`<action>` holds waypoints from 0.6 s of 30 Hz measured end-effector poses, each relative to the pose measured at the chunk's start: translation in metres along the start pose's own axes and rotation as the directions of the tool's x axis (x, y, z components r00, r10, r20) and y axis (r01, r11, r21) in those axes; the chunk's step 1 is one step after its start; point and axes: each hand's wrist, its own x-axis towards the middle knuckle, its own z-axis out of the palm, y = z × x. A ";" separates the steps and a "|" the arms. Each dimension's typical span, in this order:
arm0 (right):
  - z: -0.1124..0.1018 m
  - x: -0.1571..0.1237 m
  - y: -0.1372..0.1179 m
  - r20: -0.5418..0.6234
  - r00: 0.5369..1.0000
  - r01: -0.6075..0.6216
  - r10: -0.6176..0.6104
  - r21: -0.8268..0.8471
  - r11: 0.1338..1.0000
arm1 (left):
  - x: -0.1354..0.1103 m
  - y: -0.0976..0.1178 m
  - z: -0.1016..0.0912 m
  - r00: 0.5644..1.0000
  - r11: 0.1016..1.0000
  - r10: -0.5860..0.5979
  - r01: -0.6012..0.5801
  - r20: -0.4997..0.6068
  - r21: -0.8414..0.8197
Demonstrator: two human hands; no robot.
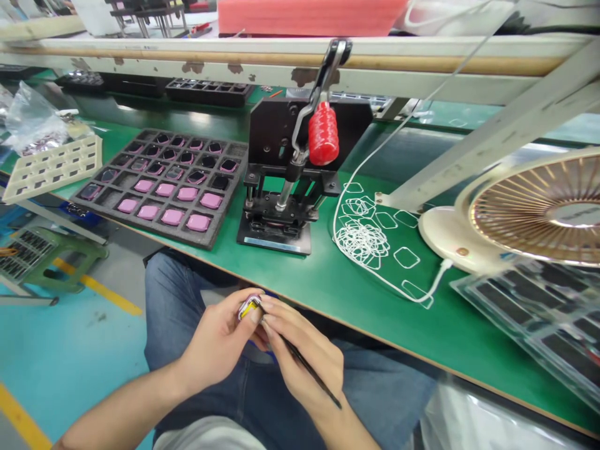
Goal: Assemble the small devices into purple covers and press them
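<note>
Lower centre: left hand (210,345) pinching case (247,306), right hand (307,353) gripping tool (313,375).
Half-hidden case probably light, fragile; I'm holding its edge.

A bare left hand (213,344) and bare right hand (307,353) hold a small pinkish-rimmed piece (248,307) and slim black rod-like tool (313,372) above blue denim legs (171,303).

The left pinches the piece, yellow showing inside; the right grips the tool, its tip at the piece. On the green tabletop (290,274) stand a dark grey foam tray (111,199) of pink rounded-square cases (172,217), a black metal press (269,211) with a red grip (323,134), thin white loops (363,242) and a cream fan (445,237).
</note>
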 end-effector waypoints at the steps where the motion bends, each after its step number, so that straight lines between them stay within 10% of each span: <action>1: 0.000 0.000 0.000 0.003 1.000 -0.001 0.001 0.002 1.000 | 0.000 0.000 0.000 1.000 1.000 -0.002 0.002 0.000 0.001; 18: 0.002 -0.010 0.006 0.003 1.000 0.000 0.000 -0.023 1.000 | -0.003 -0.004 -0.001 0.992 0.954 0.111 -0.088 -0.064 0.287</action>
